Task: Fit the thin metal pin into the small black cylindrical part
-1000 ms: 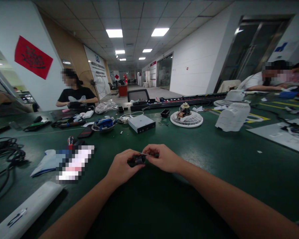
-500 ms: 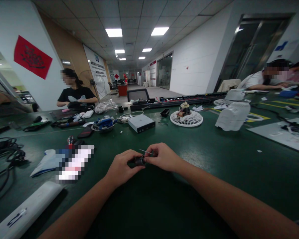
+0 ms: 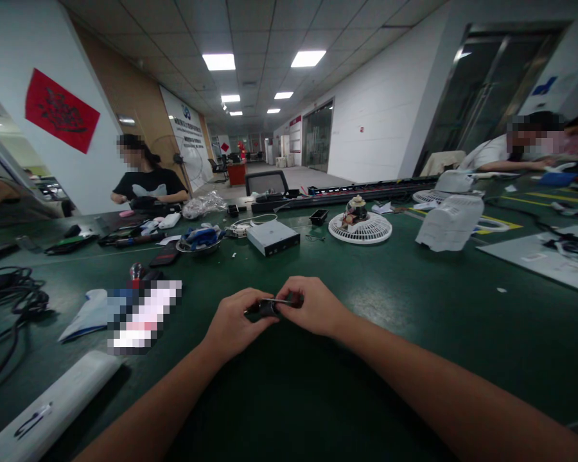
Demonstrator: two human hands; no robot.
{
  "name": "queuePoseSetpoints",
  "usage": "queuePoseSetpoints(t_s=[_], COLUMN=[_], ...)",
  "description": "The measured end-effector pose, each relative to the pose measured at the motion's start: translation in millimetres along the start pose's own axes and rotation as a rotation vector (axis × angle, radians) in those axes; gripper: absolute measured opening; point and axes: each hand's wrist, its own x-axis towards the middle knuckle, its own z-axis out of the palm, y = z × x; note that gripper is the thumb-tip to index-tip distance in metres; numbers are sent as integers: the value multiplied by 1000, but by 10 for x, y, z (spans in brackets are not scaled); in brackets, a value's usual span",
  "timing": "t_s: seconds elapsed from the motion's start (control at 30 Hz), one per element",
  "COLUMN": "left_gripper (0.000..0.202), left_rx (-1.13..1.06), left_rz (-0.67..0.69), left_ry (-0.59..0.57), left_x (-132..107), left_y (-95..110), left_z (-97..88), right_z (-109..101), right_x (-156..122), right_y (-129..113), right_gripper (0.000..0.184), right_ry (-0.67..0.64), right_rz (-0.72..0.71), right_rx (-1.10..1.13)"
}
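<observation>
Fingers of my left hand [image 3: 234,324] clamp a small, dark cylindrical piece [image 3: 268,308]; those of my right hand [image 3: 315,305] pinch a thin greyish strip [image 3: 283,301] along its top, all on my side of the flat silver box with a black front [image 3: 273,239]. Glossy green tabletop [image 3: 318,264] spans the gap to the box's near edge; rightward of it sits a round, white slatted grille [image 3: 378,233].

From my end I see small dark cylindrical part [image 3: 268,308], partly hidden, roughly sideways; thin metallic strip [image 3: 282,301] along its top, near level, contact unclear.
</observation>
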Motion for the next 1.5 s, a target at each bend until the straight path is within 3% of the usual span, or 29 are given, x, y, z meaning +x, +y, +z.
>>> queuePoseSetpoints(t_s=[0.33, 0.57, 0.77, 1.0, 1.17, 1.3, 1.5], left_gripper=[27, 31, 36, 31, 32, 31, 30], left_rx=[17, 29, -21, -41, -23, -24, -28], left_rz=[19, 18, 69, 78, 35, 12, 33], left_ry=[-30, 19, -40, -28, -7, 5, -23], left_x=[2, 12, -5, -2, 2, -8, -14], left_y=[-12, -30, -53, -30, -35, -30, -24], left_z=[-2, -13, -7, -8, 9, 13, 4], right_z=[19, 18, 19, 76, 83, 40, 14], right_x=[-8, 29, 24, 51, 13, -23, -23], right_y=[-10, 24, 19, 116, 72, -14, -61], right_gripper=[8, 12, 8, 18, 7, 11, 8], right_ry=[-43, -55, 8, -129, 34, -1, -6], right_rz=[-47, 83, 123, 291, 55, -90, -98], right_rx=[-83, 14, 10, 388, 132, 19, -49])
